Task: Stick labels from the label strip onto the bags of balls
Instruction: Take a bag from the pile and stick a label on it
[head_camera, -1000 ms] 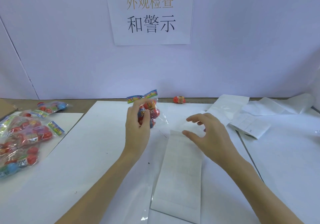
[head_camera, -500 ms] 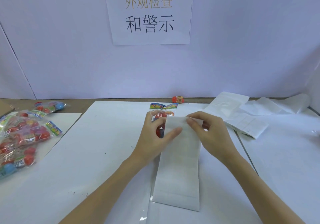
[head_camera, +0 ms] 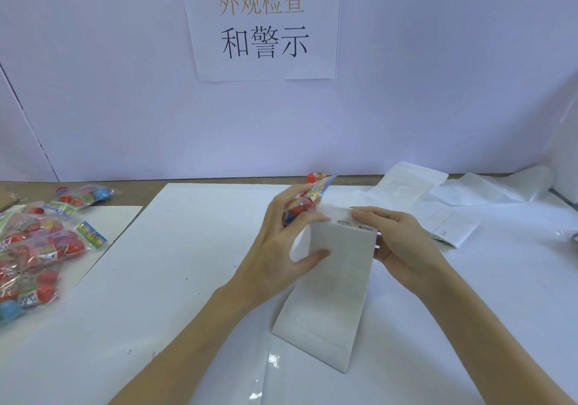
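Head view hides most of the bag of balls [head_camera: 308, 199] behind the left hand [head_camera: 281, 248], whose curled fingers clutch it while the thumb presses the label strip [head_camera: 334, 282]. Right hand [head_camera: 403, 248] pinches the strip's folded top edge, just beside that grip. Strip is matte white paper, lifted at the top; tiny print there is unreadable. Left of both grips, crinkly bags [head_camera: 34, 248] lie piled; right, loose sheets [head_camera: 438, 217].
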A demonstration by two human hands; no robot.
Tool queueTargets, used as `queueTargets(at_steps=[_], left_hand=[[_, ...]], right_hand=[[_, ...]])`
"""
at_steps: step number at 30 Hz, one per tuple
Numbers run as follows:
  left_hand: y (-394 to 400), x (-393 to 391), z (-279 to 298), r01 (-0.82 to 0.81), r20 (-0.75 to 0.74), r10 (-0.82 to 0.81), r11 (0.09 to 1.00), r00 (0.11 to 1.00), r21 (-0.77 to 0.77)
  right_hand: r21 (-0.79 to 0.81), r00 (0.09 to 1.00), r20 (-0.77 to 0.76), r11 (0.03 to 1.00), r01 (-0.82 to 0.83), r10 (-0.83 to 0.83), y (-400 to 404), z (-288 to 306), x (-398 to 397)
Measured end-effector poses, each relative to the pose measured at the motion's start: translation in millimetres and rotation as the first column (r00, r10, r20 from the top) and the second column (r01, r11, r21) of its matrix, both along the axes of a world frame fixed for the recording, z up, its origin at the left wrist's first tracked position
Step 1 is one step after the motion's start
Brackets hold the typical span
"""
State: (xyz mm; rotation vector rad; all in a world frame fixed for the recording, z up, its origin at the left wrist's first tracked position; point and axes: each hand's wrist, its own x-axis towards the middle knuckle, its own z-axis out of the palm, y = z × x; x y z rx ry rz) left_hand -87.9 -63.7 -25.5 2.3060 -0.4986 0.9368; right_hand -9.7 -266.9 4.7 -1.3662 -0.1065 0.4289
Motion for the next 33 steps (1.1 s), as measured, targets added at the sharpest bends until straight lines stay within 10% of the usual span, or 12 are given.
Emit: queueTargets(at_steps=[8,23,33], left_hand=[[-9,-9,9,0.003,-0.069,-0.026,0.95,0.997,-0.311],[4,-4,4,-0.018,-0.17,-0.012,0.984,0.985,-0.176],[-1,-4,8,-0.099,-0.393,-0.122,0.862,0.911,-0.497]], right_hand=[[-0.11,0.96,0.261,0.985,0.133,-0.1,8,-5,-6],[-0.119,0.923,0.342,0.983,-0.143,0.176,15,-6,-14],[-0.244,0.81,0.541,0.964,-0.105,0.226,6,0,-9]])
